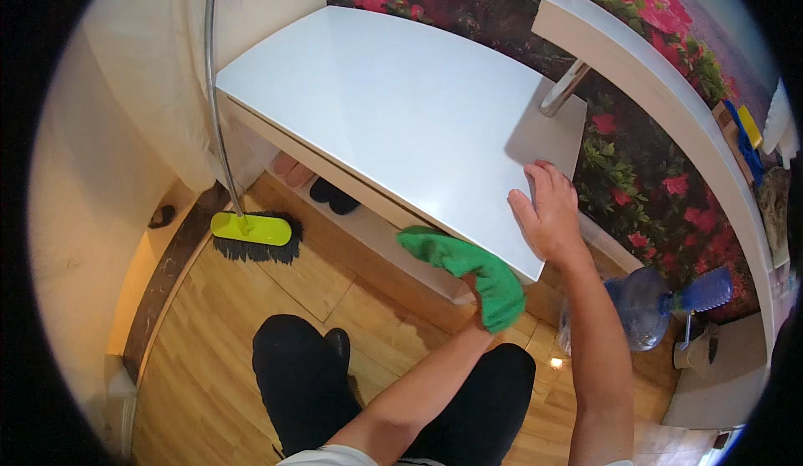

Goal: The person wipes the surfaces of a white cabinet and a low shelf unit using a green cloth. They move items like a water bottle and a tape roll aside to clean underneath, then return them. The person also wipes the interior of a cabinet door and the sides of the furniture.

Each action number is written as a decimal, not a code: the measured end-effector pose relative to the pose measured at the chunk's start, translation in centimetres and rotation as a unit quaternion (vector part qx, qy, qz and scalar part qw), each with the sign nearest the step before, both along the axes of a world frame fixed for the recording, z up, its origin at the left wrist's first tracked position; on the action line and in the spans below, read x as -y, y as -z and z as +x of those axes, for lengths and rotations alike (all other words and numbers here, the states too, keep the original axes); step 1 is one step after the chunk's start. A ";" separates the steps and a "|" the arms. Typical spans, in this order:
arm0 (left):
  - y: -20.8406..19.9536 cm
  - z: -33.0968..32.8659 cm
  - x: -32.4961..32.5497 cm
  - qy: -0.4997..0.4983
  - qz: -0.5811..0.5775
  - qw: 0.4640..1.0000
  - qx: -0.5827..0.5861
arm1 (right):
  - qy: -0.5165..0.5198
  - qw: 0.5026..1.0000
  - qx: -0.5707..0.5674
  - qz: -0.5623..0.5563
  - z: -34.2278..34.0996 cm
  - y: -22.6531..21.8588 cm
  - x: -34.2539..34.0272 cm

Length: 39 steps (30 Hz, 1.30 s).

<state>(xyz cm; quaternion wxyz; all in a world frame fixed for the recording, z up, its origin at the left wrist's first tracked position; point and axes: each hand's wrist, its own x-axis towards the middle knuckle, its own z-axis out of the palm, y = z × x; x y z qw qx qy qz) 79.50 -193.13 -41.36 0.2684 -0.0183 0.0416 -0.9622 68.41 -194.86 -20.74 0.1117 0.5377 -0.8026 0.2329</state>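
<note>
A white cabinet with a smooth, glossy top stands in front of me. My left hand is at the near edge, just below the top, mostly covered by a green cleaning cloth. The cloth drapes over the hand and lies along the cabinet's front face; most of the fingers are hidden under it. Resting on the right end of the top is my right hand, its fingers and thumb apart and nothing in it.
A broom with a lime-green head leans at the left. Slippers sit under the cabinet. A curved white shelf on a metal post rises at the right, with a clear plastic water bottle on the floor below.
</note>
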 end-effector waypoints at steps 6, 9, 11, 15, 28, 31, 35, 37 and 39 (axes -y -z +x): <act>-3.4 0.7 -3.5 0.115 0.004 0.991 -0.062 | 0.010 1.000 -0.016 -0.004 -1.7 0.0 -1.6; 0.8 1.5 -2.5 0.131 0.011 0.966 -0.224 | -0.014 1.000 0.005 0.001 0.1 0.1 -0.3; 1.2 0.2 -1.9 0.148 0.010 0.926 -0.348 | 0.001 1.000 0.014 0.014 0.0 -0.3 -0.2; 4.0 0.5 -3.2 -0.123 -0.231 0.950 0.172 | 0.002 1.000 0.019 0.011 -0.4 0.4 -0.3; 14.7 2.7 -2.5 -0.208 -0.703 0.461 0.500 | 0.020 0.999 0.033 0.018 -1.1 0.0 -1.0; 16.6 3.9 -0.9 -0.103 -0.687 0.496 0.521 | 0.018 0.999 0.035 0.019 -1.3 0.3 -0.9; 22.2 2.8 1.0 -0.178 -0.616 0.571 0.512 | 0.002 0.999 0.043 0.018 -0.9 0.1 -0.2; 24.2 3.5 1.0 -0.176 -0.617 0.556 0.529 | -0.003 0.999 0.049 0.021 -0.7 0.2 0.2; 24.3 4.5 1.0 -0.149 -0.637 0.518 0.552 | -0.014 0.999 0.048 0.015 -0.6 0.2 0.8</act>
